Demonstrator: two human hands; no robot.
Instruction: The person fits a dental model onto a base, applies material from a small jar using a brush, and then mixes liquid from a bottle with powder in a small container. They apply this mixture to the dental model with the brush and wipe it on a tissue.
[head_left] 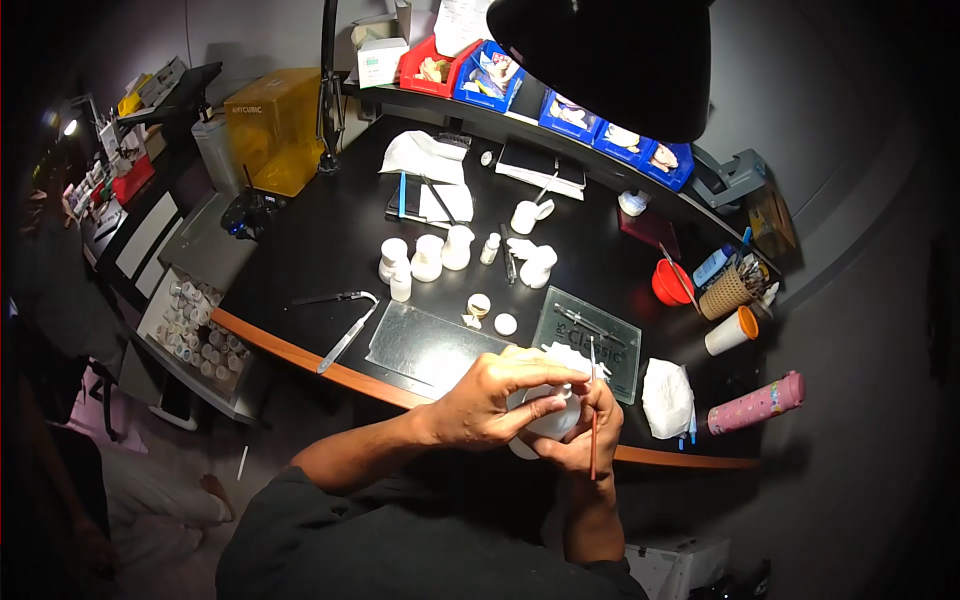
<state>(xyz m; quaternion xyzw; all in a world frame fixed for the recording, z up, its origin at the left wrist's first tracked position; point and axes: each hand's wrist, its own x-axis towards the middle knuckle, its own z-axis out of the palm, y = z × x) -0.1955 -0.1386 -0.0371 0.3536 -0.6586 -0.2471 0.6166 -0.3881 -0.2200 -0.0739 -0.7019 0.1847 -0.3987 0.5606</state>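
Close to my body at the table's front edge, a rounded white bottle (550, 421) sits between my two hands. My left hand (500, 395) reaches over it, thumb and fingers closed around its narrow top. From the right, my right hand (597, 425) supports the bottle and also grips a thin brush (594, 440) with a reddish-brown handle, held upright. Part of the bottle is hidden by my fingers. Just beyond them lies a glass slab (622, 372) marked "Classic", with a slim metal tool (585, 322) on it.
Several white bottles (426, 258) stand mid-table. Bent tweezers (347, 333) lie left of a clear plate (430, 340). On the right are a crumpled tissue (668, 398), a pink flask (757, 402), a red bowl (672, 283) and a brush holder (725, 293). A black lamp (620, 60) hangs overhead.
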